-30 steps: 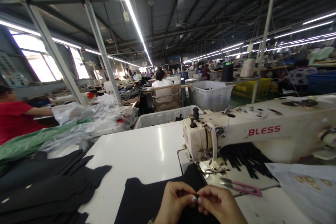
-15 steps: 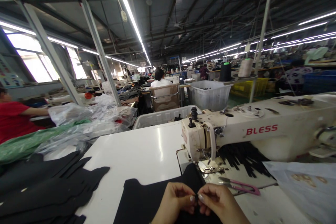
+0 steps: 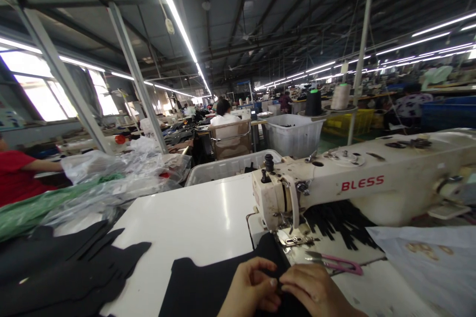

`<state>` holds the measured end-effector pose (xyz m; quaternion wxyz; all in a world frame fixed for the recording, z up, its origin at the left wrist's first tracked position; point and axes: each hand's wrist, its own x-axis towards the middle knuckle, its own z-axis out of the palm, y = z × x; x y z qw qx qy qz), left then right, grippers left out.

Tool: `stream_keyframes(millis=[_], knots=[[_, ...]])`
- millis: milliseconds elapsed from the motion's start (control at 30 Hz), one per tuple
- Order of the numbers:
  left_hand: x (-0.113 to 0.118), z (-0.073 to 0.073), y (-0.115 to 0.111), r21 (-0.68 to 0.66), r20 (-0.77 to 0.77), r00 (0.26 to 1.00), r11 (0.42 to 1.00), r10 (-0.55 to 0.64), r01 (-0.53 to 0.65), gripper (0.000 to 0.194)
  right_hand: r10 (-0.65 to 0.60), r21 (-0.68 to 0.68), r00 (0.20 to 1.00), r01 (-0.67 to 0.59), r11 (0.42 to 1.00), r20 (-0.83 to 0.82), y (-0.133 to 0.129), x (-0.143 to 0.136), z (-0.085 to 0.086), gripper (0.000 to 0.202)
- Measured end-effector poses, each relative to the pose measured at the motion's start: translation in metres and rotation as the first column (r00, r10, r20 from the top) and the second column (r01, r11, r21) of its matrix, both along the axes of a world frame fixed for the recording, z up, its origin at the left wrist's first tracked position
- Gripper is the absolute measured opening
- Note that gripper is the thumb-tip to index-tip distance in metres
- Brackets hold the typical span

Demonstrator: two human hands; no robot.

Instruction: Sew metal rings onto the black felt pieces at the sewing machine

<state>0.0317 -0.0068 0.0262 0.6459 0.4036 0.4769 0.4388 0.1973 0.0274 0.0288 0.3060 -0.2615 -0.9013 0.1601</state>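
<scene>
A black fabric piece [image 3: 208, 282] lies on the white table, its upper corner close to the presser foot of the sewing machine [image 3: 353, 173]. My left hand [image 3: 251, 287] is closed, thumb and forefinger pinched at the fabric's right-hand edge. Against those fingertips, my right hand [image 3: 316, 285] is also closed, its back turned more upward and hiding part of its grip. Whatever small bit of the edge sits between the fingertips is mostly covered. Pink-handled thread snips [image 3: 340, 262] rest on the machine bed just beyond my right hand.
Cut black pieces [image 3: 55, 272] are stacked at left, with plastic bags [image 3: 122, 173] behind. Black strips [image 3: 338, 223] lie under the machine arm. A white bag [image 3: 427, 262] sits at right. A bin [image 3: 230, 166] stands past the table; a person in red [image 3: 18, 173] is at left.
My right hand has rolled over so its back faces up, the fingers staying near my left fingertips. The view has shifted slightly to the right. The fabric lies nearly as before.
</scene>
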Motion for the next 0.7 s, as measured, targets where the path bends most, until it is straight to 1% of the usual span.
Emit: stream_keyframes(millis=[33,67,100,167,200,233,267,300,367,467,600,700], knots=[[0.000,0.001,-0.001,0.098,-0.096,0.995,0.995,0.009,0.001,0.025,-0.021,-0.028,1.000,0.021,0.999,-0.003,0.001,0.000,-0.001,0.018],[0.000,0.003,-0.001,0.191,-0.220,0.975,0.981,0.024,0.019,0.020,-0.040,-0.054,0.999,0.040,0.998,-0.009,0.001,0.000,-0.002,0.017],[-0.001,0.005,-0.002,0.274,-0.362,0.931,0.960,0.049,0.056,0.016,-0.060,-0.077,0.998,0.059,0.995,-0.014,0.001,0.000,-0.003,0.016],[-0.002,0.011,-0.003,0.408,-0.598,0.791,0.898,0.129,0.162,0.015,-0.096,-0.115,0.995,0.093,0.989,-0.022,0.001,0.000,-0.003,0.014],[-0.002,0.012,-0.003,0.457,-0.667,0.725,0.862,0.170,0.219,0.017,-0.110,-0.133,0.994,0.106,0.986,-0.024,0.000,0.000,-0.003,0.013],[-0.003,0.013,-0.002,0.501,-0.705,0.679,0.822,0.206,0.270,0.017,-0.122,-0.148,0.992,0.117,0.982,-0.028,0.000,0.000,-0.003,0.012],[-0.003,0.014,-0.001,0.538,-0.719,0.655,0.783,0.233,0.312,0.018,-0.133,-0.165,0.991,0.126,0.978,-0.032,-0.001,0.001,-0.003,0.012],[-0.004,0.013,0.000,0.566,-0.719,0.649,0.751,0.248,0.340,0.018,-0.142,-0.182,0.989,0.134,0.974,-0.035,-0.001,0.001,-0.003,0.011],[-0.004,0.010,0.003,0.598,-0.709,0.657,0.713,0.258,0.365,0.017,-0.159,-0.214,0.986,0.146,0.966,-0.043,-0.001,0.001,-0.003,0.010],[-0.004,0.006,0.006,0.611,-0.710,0.653,0.693,0.265,0.383,0.015,-0.170,-0.258,0.984,0.149,0.955,-0.062,0.002,0.000,-0.004,0.011],[-0.001,0.005,0.008,0.635,-0.723,0.609,0.659,0.325,0.403,0.012,-0.180,-0.319,0.981,0.148,0.936,-0.073,0.007,-0.001,-0.006,0.012],[0.000,0.005,0.009,0.660,-0.714,0.600,0.631,0.360,0.407,0.012,-0.179,-0.344,0.980,0.139,0.929,-0.087,0.008,0.001,-0.006,0.012]])
